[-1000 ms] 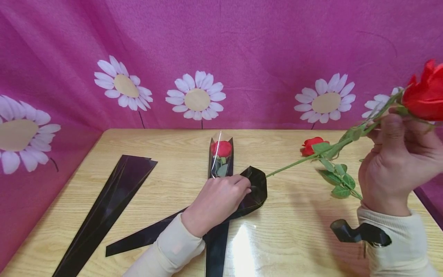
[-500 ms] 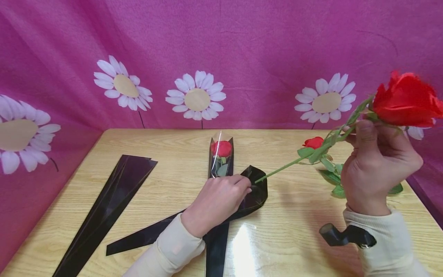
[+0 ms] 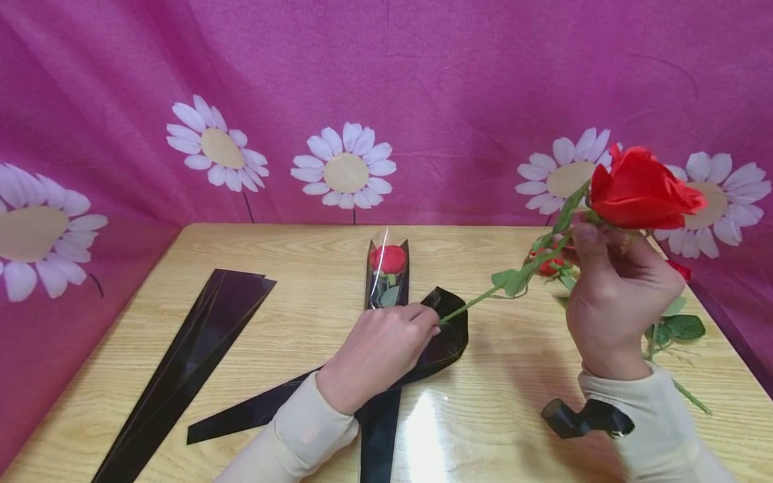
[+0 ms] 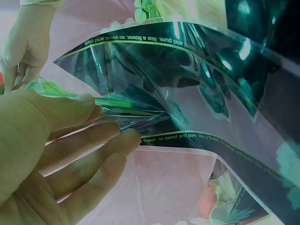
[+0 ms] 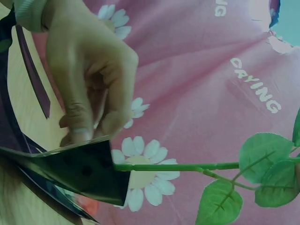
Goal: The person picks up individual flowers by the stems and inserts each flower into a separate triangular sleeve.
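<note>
My left hand (image 3: pixel 380 352) pinches the rim of a black flower sleeve (image 3: pixel 453 345) with a clear film front; the sleeve lies slanted across a wrapped rose (image 3: pixel 388 259). In the left wrist view, thumb and forefinger grip the film (image 4: pixel 150 105), and the other fingers are spread. My right hand (image 3: pixel 622 305) holds a red artificial rose (image 3: pixel 646 191) just under its bloom, raised above the table. Its green stem (image 5: pixel 178 167) slopes down to the left, the tip inside the sleeve's mouth. Fingers beneath the bloom are partly hidden.
Flat black sleeves (image 3: pixel 193 355) lie at the table's left. Loose roses with green leaves (image 3: pixel 682 327) lie behind and beside my right hand, partly covered by it. A pink cloth (image 3: pixel 447 100) with printed daisies hangs behind the wooden table (image 3: pixel 290 295).
My right hand has moved left and slightly down with the rose. The stem's tip has passed from the sleeve's edge into its mouth. My left hand has stayed in place.
</note>
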### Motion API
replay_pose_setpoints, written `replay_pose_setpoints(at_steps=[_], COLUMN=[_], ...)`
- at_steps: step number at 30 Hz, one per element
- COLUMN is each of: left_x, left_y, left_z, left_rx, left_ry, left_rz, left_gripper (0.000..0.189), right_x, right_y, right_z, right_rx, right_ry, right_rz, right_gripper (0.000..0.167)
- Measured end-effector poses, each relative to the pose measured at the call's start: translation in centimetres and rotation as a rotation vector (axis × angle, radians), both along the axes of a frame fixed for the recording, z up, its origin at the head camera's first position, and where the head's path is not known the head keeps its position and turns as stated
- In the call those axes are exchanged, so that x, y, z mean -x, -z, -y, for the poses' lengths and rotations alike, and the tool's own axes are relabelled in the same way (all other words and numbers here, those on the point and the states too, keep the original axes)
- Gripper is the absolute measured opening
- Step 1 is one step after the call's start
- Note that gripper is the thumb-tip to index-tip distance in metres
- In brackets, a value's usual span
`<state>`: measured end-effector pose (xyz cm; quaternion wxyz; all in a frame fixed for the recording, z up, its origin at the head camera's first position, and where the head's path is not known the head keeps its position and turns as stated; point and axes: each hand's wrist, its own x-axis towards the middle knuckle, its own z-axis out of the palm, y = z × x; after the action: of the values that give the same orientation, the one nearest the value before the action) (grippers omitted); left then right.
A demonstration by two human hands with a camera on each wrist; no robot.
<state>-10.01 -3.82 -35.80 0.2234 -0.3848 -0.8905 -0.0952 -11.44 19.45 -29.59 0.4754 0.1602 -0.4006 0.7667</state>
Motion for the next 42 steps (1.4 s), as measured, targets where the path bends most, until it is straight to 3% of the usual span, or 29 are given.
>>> replay_pose_setpoints(at_steps=[6, 13, 20, 42], left_x=[0.0, 0.1, 0.1, -0.2], left_y=[-0.3, -0.6, -0.7, -1.0], left_z=[0.1, 0.3, 0.4, 0.5], left_rx=[-0.004, -0.040, -0.041, -0.048], left_ry=[-0.001, 0.006, 0.010, 0.001], left_rz=[-0.004, -0.011, 0.002, -0.013], left_gripper=[0.010, 0.009, 0.011, 0.009], right_x=[0.3, 0.3, 0.5, 0.3], right_y=[0.5, 1.1, 1.7, 2.9], right_z=[-0.1, 0.1, 0.2, 1.2], right_rx=[0.001, -0.083, -0.100, -0.126], right_ry=[-0.032, 0.005, -0.014, -0.167], right_rz=[0.002, 0.090, 0.109, 0.245], right_gripper=[0.014, 0.015, 0.017, 0.025])
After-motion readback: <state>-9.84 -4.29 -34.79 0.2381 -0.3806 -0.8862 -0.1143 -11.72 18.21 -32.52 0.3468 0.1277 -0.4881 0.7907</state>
